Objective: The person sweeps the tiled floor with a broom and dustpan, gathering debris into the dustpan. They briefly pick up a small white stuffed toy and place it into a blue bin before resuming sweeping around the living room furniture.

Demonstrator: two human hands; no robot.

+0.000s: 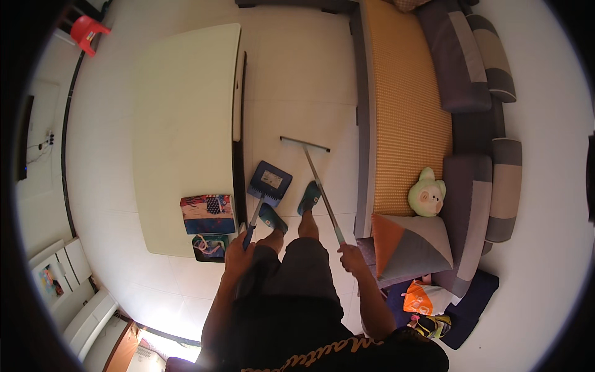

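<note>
I have my left grip [237, 255] wrapped narrow around the handle of the dustpan [271, 181], and my right grip [352, 258] closed on the upper part of the squeegee [323, 196] pole. Neither is wide; both are holding.

The dustpan is ahead of my left grip, its blue pan down by the floor [300, 87], near the dark side of the bench [186, 124] and just beyond the left shoe [273, 218]. From this angle I cannot tell whether the pan touches the floor. The squeegee's pole slants forward and left, passing over the right shoe [308, 198], and its thin crossbar lies farther out than the pan and to the right of it, the two well apart. The crossbar sits in the lane between the bench and the sofa [364, 124].

On the bench, near my left grip, I see a patterned bundle [207, 215]; box or folded cloth, I cannot tell. A dark tray of small things is just beside it, at the near corner.

To my right, the sofa carries a woven mat [406, 111], a green plush toy [427, 193] and a cushion [412, 251] of orange and grey. An orange and white bag [421, 298] lies past the cushion, nearer to me.
</note>
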